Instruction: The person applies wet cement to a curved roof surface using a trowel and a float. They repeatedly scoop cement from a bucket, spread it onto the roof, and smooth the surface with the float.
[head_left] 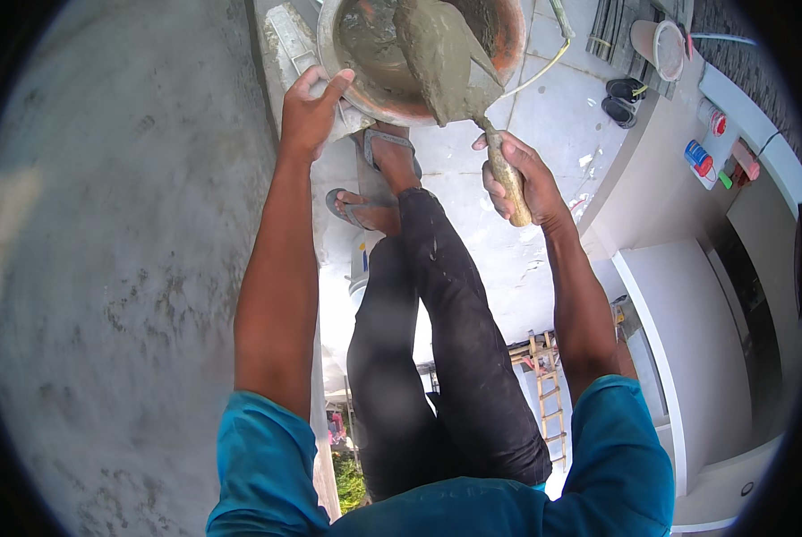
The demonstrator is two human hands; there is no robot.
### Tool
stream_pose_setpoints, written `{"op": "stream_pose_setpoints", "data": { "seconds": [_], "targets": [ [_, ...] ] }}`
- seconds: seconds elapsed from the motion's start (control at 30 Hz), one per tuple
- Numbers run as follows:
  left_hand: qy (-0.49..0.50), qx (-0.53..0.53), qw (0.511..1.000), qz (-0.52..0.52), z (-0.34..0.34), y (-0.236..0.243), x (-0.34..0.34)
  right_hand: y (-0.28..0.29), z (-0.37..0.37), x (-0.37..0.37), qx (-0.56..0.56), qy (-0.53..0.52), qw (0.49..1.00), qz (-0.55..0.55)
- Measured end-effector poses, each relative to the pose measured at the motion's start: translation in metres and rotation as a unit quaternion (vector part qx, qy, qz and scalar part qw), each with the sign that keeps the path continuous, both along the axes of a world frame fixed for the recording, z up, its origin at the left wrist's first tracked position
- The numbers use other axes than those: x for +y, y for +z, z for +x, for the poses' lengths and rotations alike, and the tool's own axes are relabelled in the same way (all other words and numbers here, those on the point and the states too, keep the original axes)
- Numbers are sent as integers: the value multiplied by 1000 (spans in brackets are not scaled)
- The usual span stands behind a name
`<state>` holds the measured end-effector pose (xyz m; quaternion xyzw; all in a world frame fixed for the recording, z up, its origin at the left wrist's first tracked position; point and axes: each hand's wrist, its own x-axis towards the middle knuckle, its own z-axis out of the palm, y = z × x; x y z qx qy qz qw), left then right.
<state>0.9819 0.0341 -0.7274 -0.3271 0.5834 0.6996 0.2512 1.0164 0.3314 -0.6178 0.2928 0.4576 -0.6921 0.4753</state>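
While the left hand (310, 112) grips the rim of a round orange pan (513, 40) at its near-left edge, thumb up over the lip w/ fingers curled under, the right hand (519, 179) is closed tight round the wooden handle of a trowel (446, 58); trowel blade sits inside the pan, tilted, coated in wet grey mortar (370, 45); pan is at top centre, just above the person's feet, w/ more mortar pooled in its left half; both feet in grey sandals (385, 143) on a narrow ledge; legs in dark trousers (455, 358) run down the middle; rough grey plastered wall (115, 268) fills the left side; far below on the right: tiled floor (553, 116), a white bucket (661, 45), a pair of black slippers (623, 97), a wooden ladder (549, 394); blue sleeves at bottom edge
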Motion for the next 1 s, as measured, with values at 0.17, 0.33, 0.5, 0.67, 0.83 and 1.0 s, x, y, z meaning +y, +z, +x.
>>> {"op": "stream_pose_setpoints", "data": {
  "seconds": [0.17,0.33,0.5,0.67,0.83,1.0],
  "targets": [
    [-32,-44,996,-69,-1,13,-7,21,-3,8,21,-14,1000,14],
    [48,-80,986,-139,15,14,-14,39,-5,8,33,-18,999,6],
    [26,-134,975,-173,61,50,-38,84,-18,2,44,2,999,-16],
    [42,-131,984,-110,91,165,-45,183,-32,0,63,38,997,-36],
    [208,-56,975,58,96,339,-29,351,-46,0,64,83,990,-91],
    [335,59,844,415,79,448,-23,528,-55,6,109,132,973,-156]
  ]
}}
